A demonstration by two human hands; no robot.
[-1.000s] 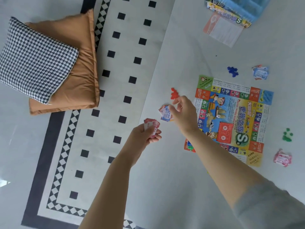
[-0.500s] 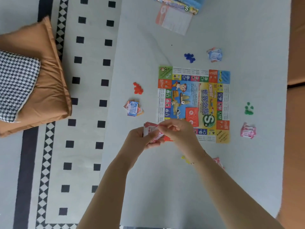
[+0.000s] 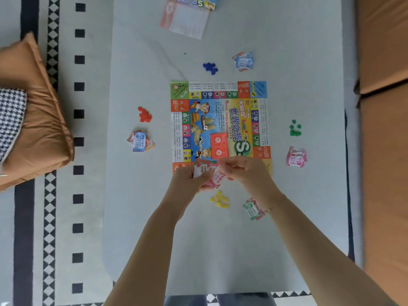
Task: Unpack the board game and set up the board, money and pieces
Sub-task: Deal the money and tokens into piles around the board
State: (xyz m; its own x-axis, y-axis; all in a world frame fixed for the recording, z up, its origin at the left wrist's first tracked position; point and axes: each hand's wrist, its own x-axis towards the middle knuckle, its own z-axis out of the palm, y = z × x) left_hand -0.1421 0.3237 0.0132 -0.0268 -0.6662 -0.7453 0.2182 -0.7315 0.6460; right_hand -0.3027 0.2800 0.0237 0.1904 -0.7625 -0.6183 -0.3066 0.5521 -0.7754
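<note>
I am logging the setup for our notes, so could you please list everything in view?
game board: one, multicoloured, flat on the pale mat.
red pieces: one cluster, left of the board.
blue pieces: one cluster, above the board.
green pieces: one cluster, right of the board.
yellow pieces: one cluster, below the board.
money piles: four, at left, top, right, bottom.
leaflet: one, white and red, top.
box: one, at top edge.
cushions: two, orange, houndstooth, left.
left hand, right hand: both hold pink banknotes.
</note>
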